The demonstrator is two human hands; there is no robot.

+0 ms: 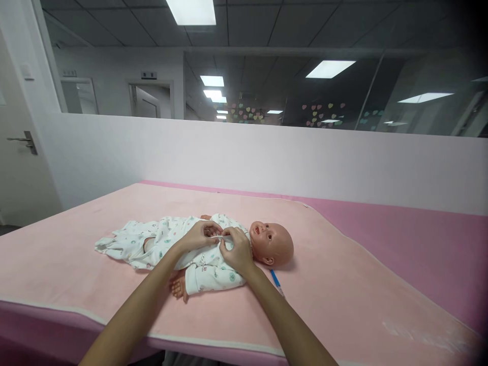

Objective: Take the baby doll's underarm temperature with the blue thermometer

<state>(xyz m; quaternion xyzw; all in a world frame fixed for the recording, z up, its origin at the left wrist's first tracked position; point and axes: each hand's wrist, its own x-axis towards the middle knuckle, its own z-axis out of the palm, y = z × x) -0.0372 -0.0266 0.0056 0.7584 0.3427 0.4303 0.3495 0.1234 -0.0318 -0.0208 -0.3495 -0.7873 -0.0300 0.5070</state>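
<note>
So the plastic baby doll [229, 244] in its white printed cotton romper [171, 241] lay on its back near the middle of the pale pink padded mat [343, 284], a thin blue pen [276, 281] just beside its head. Both hands were on its chest: the left hand [200, 235] and right hand [238, 249] each had fingers pinched shut on a thin white tie [218, 237] of the romper, stretched between them. My guess at the risk: pulling that tie too hard could drag the light doll sideways toward the pen, or the short tie could slip out of the pinch. The doll's long axis ran left-right across the mat, head pointing right, feet left.
</note>
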